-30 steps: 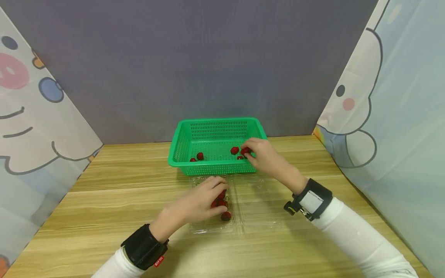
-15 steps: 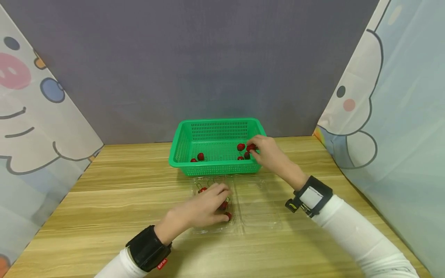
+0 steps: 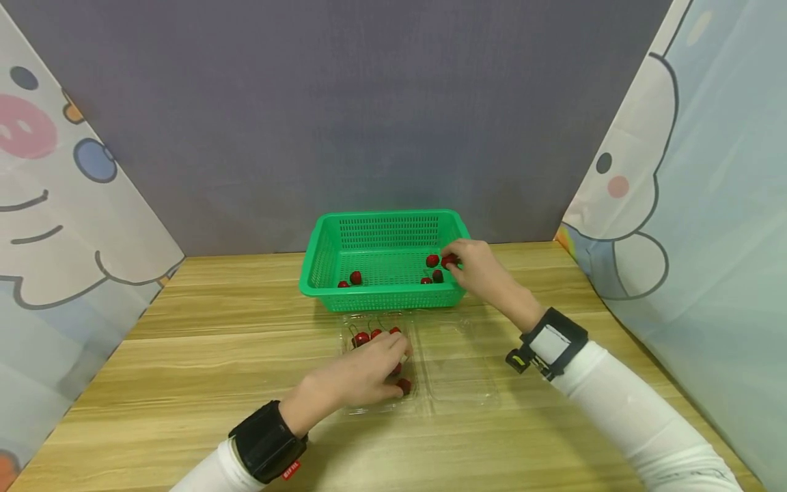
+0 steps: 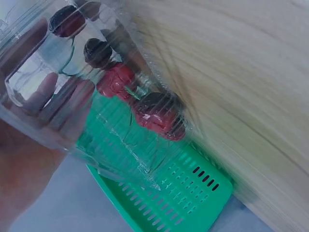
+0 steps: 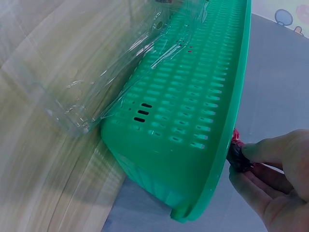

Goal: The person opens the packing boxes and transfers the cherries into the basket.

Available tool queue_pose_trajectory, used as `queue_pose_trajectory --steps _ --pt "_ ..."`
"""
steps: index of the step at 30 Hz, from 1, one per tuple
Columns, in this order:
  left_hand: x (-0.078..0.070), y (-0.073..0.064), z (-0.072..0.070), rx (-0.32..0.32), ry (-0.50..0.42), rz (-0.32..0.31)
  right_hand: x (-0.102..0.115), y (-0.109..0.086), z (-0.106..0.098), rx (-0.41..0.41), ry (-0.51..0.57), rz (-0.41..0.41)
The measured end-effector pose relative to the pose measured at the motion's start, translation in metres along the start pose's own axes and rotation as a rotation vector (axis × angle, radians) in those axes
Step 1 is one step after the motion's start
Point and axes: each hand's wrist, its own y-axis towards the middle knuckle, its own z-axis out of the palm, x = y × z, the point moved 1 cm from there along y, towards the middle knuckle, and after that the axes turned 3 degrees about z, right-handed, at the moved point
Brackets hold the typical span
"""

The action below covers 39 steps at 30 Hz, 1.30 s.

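Over the right end of a green basket point(image 3: 393, 298), my right hand point(image 3: 479, 270) pinches a dark red cherry point(image 5: 237, 157) between thumb and fingers. Another cherry point(image 3: 432, 261) is right beside that one. In the head view my left hand point(image 3: 369, 369) reaches into a clear plastic clamshell box point(image 4: 120, 150), fingers spread over stemmed cherries point(image 4: 159, 116). Its thumb tip is right at a cherry point(image 3: 404, 387) near the box's front right corner. Parts of the other cherries are hidden under this hand.
The clamshell's clear lid point(image 3: 458, 362) lies flat to the right of its filled half, in front of the basket. Several cherries, among them one at the left point(image 3: 355, 277), lie on the basket floor. A grey wall point(image 3: 381, 123) stands behind the wooden table point(image 3: 233, 307).
My right hand has shifted slightly right with its cherry, and the cherry beside it has moved right too. My left hand has moved a little toward the box's front right, uncovering cherries at the back.
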Motion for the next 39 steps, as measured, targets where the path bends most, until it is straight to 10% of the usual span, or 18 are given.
queue_pose_trajectory --steps 23,39 --pt "-0.001 0.000 0.003 0.059 0.087 -0.012 -0.012 -0.002 0.002 0.019 -0.012 0.039" --pt "0.001 0.003 0.005 -0.008 0.034 -0.016 -0.013 -0.005 0.004 0.026 -0.023 0.043"
